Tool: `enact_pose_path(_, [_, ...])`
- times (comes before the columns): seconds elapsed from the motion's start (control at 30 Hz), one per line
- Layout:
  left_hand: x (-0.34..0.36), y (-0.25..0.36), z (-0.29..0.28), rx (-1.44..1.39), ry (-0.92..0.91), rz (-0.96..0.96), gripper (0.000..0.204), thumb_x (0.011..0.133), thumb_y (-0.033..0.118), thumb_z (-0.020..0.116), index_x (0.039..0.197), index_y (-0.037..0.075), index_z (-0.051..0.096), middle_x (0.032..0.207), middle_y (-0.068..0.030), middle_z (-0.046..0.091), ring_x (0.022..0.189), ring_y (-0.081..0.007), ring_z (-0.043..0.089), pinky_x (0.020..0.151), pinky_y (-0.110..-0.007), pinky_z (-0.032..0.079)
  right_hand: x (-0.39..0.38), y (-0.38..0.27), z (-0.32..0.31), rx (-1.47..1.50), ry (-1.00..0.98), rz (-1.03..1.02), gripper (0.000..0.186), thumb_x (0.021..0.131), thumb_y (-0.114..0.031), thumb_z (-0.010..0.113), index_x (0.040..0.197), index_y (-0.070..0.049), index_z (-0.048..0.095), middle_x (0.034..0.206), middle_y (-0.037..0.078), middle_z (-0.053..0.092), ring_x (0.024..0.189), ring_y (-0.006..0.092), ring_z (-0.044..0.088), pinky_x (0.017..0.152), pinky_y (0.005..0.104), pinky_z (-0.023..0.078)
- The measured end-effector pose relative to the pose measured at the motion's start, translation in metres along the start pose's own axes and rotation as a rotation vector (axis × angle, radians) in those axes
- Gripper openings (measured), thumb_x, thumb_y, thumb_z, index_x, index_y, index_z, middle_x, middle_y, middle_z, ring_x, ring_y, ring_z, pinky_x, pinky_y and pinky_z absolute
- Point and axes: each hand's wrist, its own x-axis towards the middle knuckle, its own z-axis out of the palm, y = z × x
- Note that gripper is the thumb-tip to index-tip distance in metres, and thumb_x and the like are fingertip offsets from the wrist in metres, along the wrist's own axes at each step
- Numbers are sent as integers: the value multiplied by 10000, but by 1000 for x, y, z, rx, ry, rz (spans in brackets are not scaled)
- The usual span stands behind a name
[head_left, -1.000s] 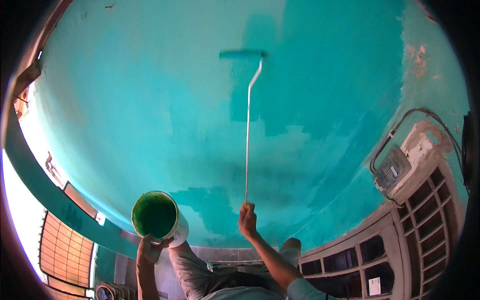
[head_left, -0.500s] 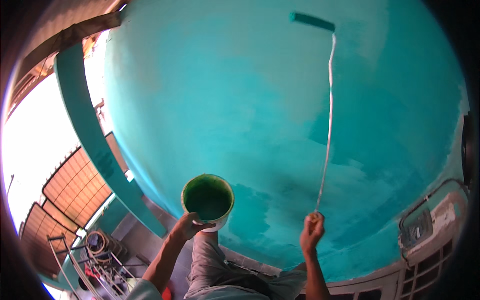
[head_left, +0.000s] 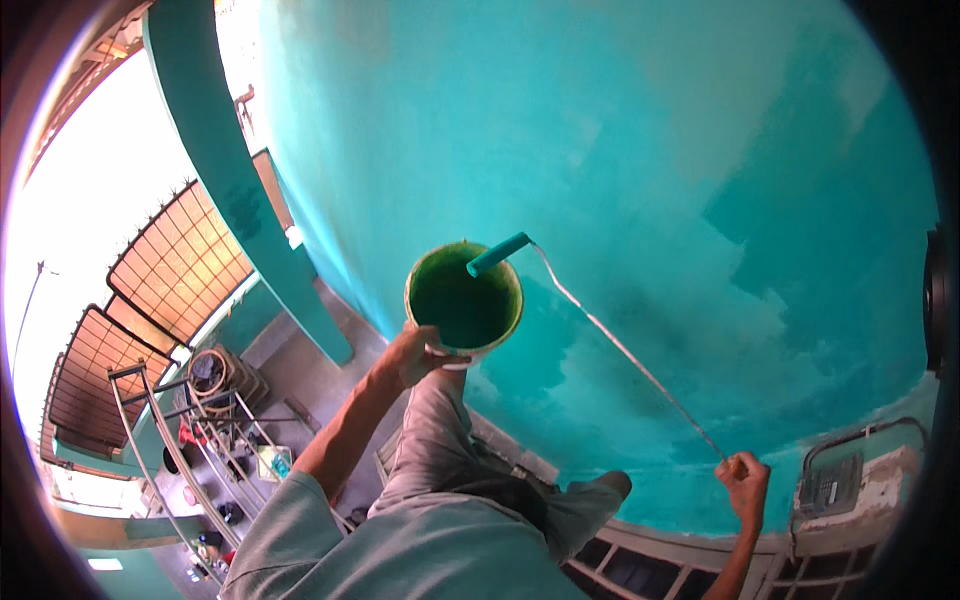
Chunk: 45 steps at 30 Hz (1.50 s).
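My left hand [head_left: 418, 356] grips the near rim of a round paint bucket [head_left: 514, 312], its thumb over the edge. Dark green paint [head_left: 460, 312] lies inside, and the bucket's inner wall is smeared yellow-green. Over at the right, my right hand [head_left: 745, 484] is closed around the handle end of a paint roller's long, thin white rod [head_left: 630, 357]. The teal roller sleeve [head_left: 500, 254] is at the far end of that rod, tilted across the bucket's right rim with its lower end over the opening. Whether it touches the rim or paint I cannot tell.
A turquoise wall [head_left: 620, 160] with darker, patchy areas fills the space ahead. A teal pillar [head_left: 225, 170] stands left, near a gridded gate [head_left: 180, 262]. Metal frames [head_left: 150, 400] and clutter are lower left. A grey box [head_left: 832, 487] hangs on the wall at right.
The roller has come down off the upper wall to the bucket's mouth. My right hand has moved right and lower; my left hand and the bucket sit higher and further right in view.
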Motion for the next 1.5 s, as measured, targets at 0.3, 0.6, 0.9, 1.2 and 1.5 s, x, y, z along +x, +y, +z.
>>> enact_pose_path(0.3, [9,-7,-15,10,30,-10,496,817,-34,436,1276,-92,260,1198,-299,444,1041,-425,547,920,-527,467,15,-44,-52,-260,-14,-28,344,703,-245,740,773,8,519,636,52,467,612,148,448,590,308,412])
enact_pose_path(0.6, [1,-11,-10,68,2,-8,465,846,-26,439,1277,-61,267,1188,-273,472,1034,-400,560,909,-491,484,52,-143,-58,-641,-99,-22,392,679,-260,751,926,-8,581,803,167,591,788,316,526,708,421,423])
enact_pose_path(0.9, [-7,-6,-1,126,49,7,481,838,-33,406,1294,-11,255,1195,-247,474,1016,-364,581,886,-470,507,91,-225,-27,-780,-200,-189,402,695,-308,745,934,-18,601,827,179,598,834,330,526,750,428,427])
enact_pose_path(1.2, [-2,-8,-14,73,49,-15,510,809,-29,435,1281,-2,245,1086,-232,524,874,-345,631,792,-413,558,97,-270,-18,-901,-267,-169,380,699,-304,740,908,-16,604,822,179,600,802,320,525,724,425,415])
enact_pose_path(1.5, [3,-8,-19,-14,80,27,515,807,-47,434,1281,-12,234,1150,-239,473,926,-382,604,791,-462,559,62,-177,-26,-739,-34,-231,384,658,-208,770,955,-29,605,901,140,611,862,327,576,752,416,441])
